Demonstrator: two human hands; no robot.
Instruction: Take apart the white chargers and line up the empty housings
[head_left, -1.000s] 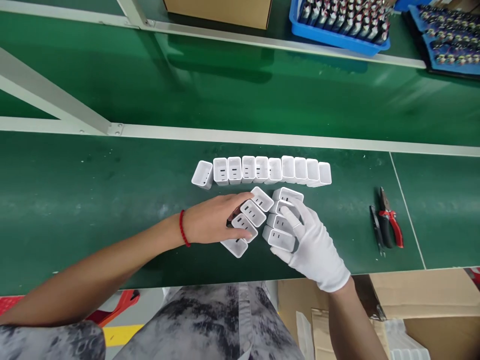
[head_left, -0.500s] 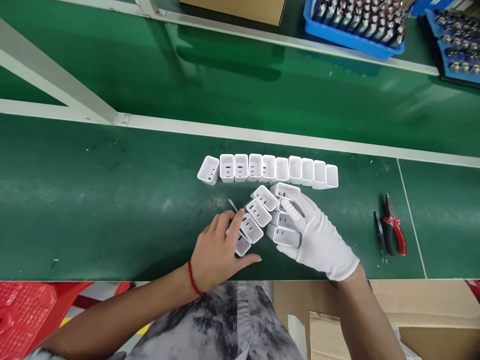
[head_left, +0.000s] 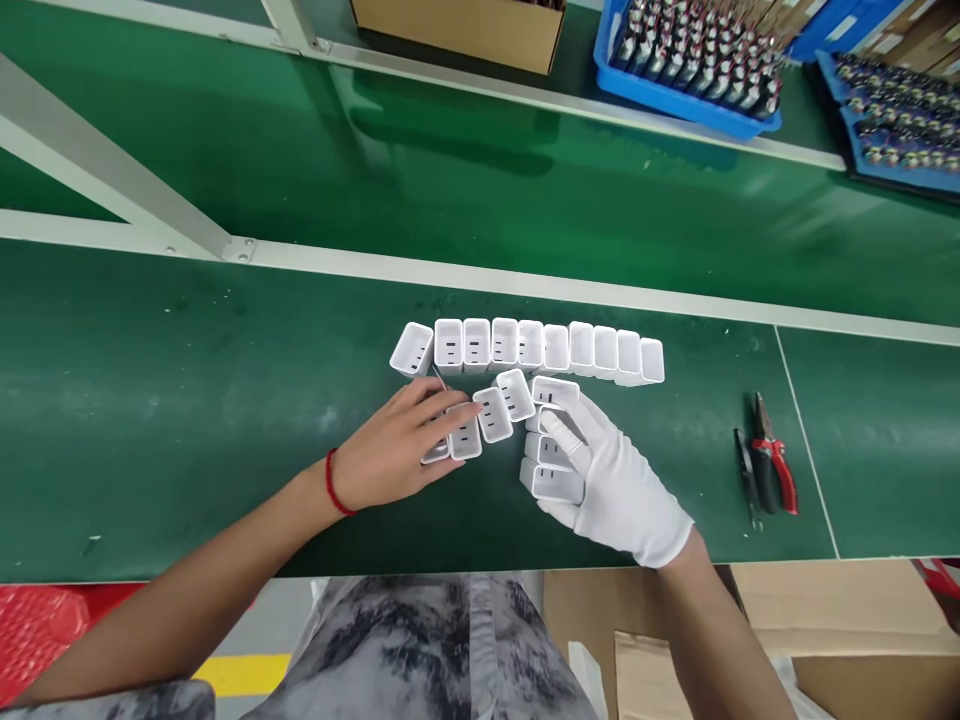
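A row of several white plastic charger shells [head_left: 534,348] stands side by side on the green belt [head_left: 187,400]. In front of it lies a looser second group of shells [head_left: 504,405]. My bare left hand [head_left: 394,448], with a red string on the wrist, rests its fingers on the left shells of that group [head_left: 463,437]. My right hand [head_left: 611,482], in a white glove, cups the right shells [head_left: 556,480] from the side, fingers spread over them.
Red-handled pliers [head_left: 769,468] and a dark tool lie on the belt to the right. Blue trays of parts [head_left: 686,55] and a cardboard box [head_left: 461,28] sit on the far shelf. Open cardboard boxes [head_left: 840,620] are below right.
My left hand has slid up and left, pushing its shells into a flatter line nearer the back row. The gloved right hand stays on its shells.
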